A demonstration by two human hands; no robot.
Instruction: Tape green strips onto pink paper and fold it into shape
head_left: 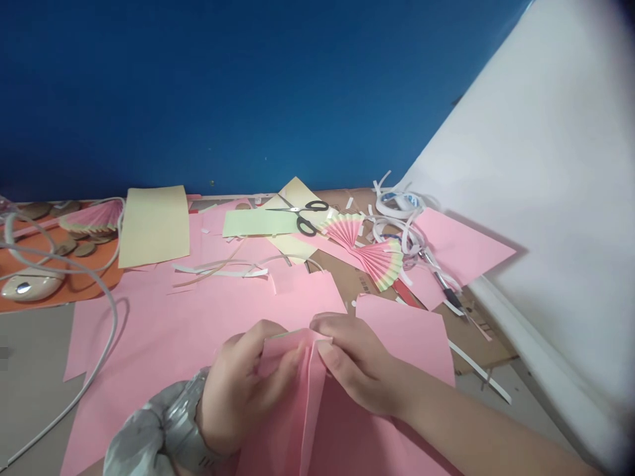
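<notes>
A sheet of pink paper (284,430) is pinched between my two hands and folds upward in creases along its middle. My left hand (248,377), with a shiny grey cuff at the wrist, grips its left part, thumb against the near face. On the right part, my right hand (357,363) presses the fold between thumb and fingers. Beneath the hands lie large pink sheets (169,350). Beyond them rest black-handled scissors (302,211) on a pale green strip (248,223), beside a pleated pink-and-green paper fan (380,258).
At the left, a white computer mouse (34,284) and its looping cable lie on an orange sheet (94,264). A pale yellow sheet (155,228) lies behind. Rolls of tape (399,205), a pen (444,281) and paper strips clutter the right, near a white panel (546,165).
</notes>
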